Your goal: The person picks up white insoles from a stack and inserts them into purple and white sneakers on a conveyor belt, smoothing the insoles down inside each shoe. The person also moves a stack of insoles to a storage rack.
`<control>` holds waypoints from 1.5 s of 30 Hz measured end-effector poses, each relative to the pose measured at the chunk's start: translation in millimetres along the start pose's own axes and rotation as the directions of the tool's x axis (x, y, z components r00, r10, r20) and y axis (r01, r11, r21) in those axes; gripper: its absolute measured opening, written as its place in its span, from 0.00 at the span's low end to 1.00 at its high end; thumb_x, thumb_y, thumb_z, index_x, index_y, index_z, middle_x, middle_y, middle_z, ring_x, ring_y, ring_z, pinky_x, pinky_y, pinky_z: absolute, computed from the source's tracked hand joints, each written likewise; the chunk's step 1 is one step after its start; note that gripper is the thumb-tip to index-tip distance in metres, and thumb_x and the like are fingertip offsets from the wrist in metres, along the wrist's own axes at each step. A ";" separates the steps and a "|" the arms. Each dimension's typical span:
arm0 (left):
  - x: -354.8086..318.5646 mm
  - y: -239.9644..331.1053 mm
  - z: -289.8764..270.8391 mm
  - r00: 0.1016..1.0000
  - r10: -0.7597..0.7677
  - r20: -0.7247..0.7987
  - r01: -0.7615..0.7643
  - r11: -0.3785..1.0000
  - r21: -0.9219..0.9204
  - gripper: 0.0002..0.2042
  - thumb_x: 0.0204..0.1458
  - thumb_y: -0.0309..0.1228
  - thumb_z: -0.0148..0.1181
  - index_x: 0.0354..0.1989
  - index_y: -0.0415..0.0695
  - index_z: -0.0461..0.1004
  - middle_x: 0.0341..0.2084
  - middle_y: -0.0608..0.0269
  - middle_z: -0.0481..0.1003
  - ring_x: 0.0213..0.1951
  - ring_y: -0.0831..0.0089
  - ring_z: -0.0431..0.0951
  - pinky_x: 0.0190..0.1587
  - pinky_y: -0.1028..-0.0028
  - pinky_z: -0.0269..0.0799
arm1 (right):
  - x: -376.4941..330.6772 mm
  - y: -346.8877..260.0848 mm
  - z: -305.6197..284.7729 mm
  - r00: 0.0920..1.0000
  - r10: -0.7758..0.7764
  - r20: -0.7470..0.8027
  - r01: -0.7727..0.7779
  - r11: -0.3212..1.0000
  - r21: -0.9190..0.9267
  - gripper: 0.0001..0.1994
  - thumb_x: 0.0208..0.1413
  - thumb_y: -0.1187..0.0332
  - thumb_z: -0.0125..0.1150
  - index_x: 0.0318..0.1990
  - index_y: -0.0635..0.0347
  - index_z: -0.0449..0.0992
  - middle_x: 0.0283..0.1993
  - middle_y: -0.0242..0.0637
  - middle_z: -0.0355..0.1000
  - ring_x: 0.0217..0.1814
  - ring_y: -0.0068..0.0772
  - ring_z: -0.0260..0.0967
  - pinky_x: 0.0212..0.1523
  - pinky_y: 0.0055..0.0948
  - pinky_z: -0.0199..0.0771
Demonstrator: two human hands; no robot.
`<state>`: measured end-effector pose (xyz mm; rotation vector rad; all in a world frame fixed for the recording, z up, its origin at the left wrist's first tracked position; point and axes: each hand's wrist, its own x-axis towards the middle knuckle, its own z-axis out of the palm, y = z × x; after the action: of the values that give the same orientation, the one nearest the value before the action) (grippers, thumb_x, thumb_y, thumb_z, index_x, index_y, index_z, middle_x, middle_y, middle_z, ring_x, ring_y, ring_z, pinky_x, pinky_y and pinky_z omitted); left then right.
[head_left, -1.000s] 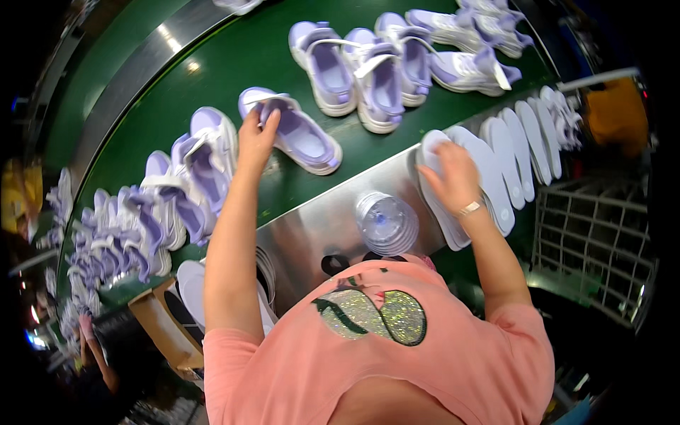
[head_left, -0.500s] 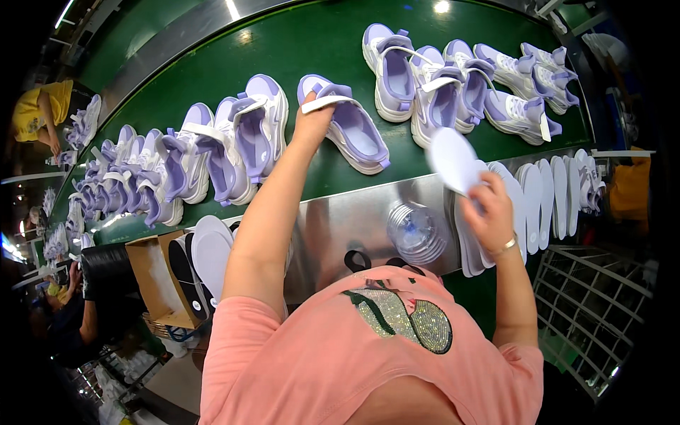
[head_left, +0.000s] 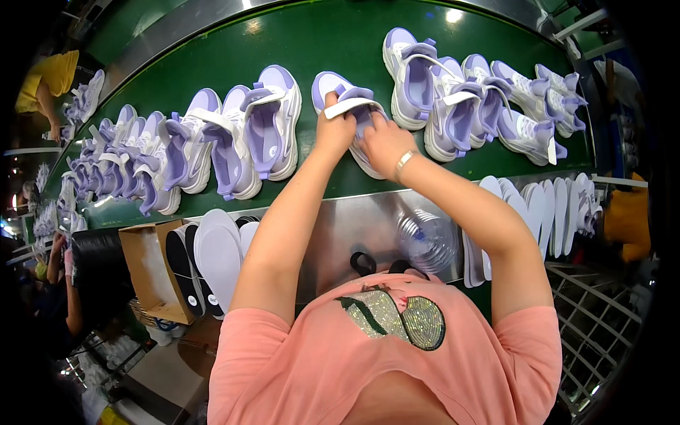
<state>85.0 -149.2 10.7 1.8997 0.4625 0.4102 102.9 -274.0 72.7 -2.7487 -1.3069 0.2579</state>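
No text can be read, even on the round white stickers [head_left: 192,300] by which the black insoles [head_left: 178,255] are marked.

Clear plastic container [head_left: 428,242] below right hand [head_left: 387,146], cardboard box [head_left: 134,261] way down-left of left hand [head_left: 334,134], orange thing [head_left: 627,223] way right of both.

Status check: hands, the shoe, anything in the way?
Left hand gripping shoe near its tongue. Right hand at opening, fingertips inside. Shoe on green surface. Nothing visibly blocking; other shoes either side.
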 end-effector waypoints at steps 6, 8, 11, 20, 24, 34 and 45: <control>-4.7 11.0 -2.0 1.000 -0.017 0.015 0.018 1.000 -0.009 0.22 0.37 0.20 0.51 0.44 0.37 0.55 0.34 0.43 0.70 0.38 0.52 0.72 0.38 0.65 0.68 | -34.9 5.5 -45.2 0.965 0.058 0.254 0.003 0.973 -0.232 0.10 0.43 0.64 0.52 0.31 0.60 0.71 0.33 0.40 0.68 0.37 0.40 0.67 0.33 0.33 0.68; -6.2 9.2 -2.9 0.997 -0.079 0.013 0.080 0.997 -0.020 0.25 0.35 0.20 0.53 0.46 0.36 0.55 0.36 0.45 0.70 0.40 0.54 0.72 0.41 0.68 0.68 | -29.5 6.6 -43.7 0.976 -0.044 0.213 0.097 0.965 -0.245 0.09 0.42 0.66 0.52 0.29 0.59 0.73 0.31 0.39 0.70 0.36 0.39 0.68 0.32 0.33 0.68; -5.8 11.2 -4.2 0.983 -0.177 0.042 0.179 0.982 -0.062 0.27 0.33 0.18 0.52 0.47 0.35 0.54 0.36 0.44 0.69 0.41 0.55 0.72 0.43 0.69 0.67 | -7.9 0.4 -21.6 0.964 -0.149 0.222 0.200 0.952 -0.230 0.09 0.44 0.66 0.49 0.29 0.58 0.74 0.31 0.40 0.71 0.37 0.39 0.69 0.34 0.35 0.69; -12.1 7.3 -7.5 0.983 -0.145 0.110 0.168 0.957 -0.237 0.26 0.33 0.15 0.49 0.47 0.34 0.55 0.40 0.46 0.68 0.43 0.60 0.70 0.45 0.70 0.66 | 44.1 -1.0 3.1 0.843 -0.091 0.530 0.107 0.994 0.001 0.11 0.43 0.69 0.50 0.36 0.59 0.73 0.40 0.47 0.69 0.44 0.39 0.67 0.42 0.33 0.66; -10.3 8.6 -6.4 0.982 -0.153 0.114 0.173 0.966 -0.193 0.26 0.33 0.16 0.49 0.47 0.33 0.55 0.39 0.46 0.68 0.43 0.59 0.70 0.46 0.70 0.66 | 52.5 -1.5 6.5 0.756 -0.112 0.644 0.236 0.966 -0.108 0.15 0.44 0.67 0.49 0.42 0.57 0.66 0.46 0.45 0.62 0.49 0.38 0.61 0.48 0.33 0.59; -8.5 13.7 -5.7 0.988 -0.076 0.136 0.094 0.987 -0.131 0.23 0.36 0.17 0.44 0.47 0.33 0.55 0.38 0.45 0.69 0.43 0.58 0.70 0.45 0.69 0.66 | 44.5 0.7 -11.3 0.665 -0.122 0.736 0.316 0.940 -0.129 0.28 0.47 0.63 0.45 0.59 0.53 0.50 0.62 0.40 0.46 0.63 0.35 0.46 0.61 0.32 0.42; -13.0 9.5 -13.1 0.952 -0.245 0.184 0.297 0.886 -0.357 0.12 0.51 0.33 0.47 0.41 0.40 0.65 0.27 0.67 0.67 0.27 0.81 0.64 0.26 0.80 0.62 | 20.7 14.5 -17.5 0.638 -0.119 0.761 0.203 0.979 -0.018 0.18 0.47 0.56 0.47 0.41 0.57 0.72 0.40 0.43 0.70 0.44 0.37 0.67 0.45 0.42 0.59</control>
<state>68.6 -148.4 23.3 1.4474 0.5103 0.1681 130.0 -267.2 85.4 -2.6338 -1.7365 1.5090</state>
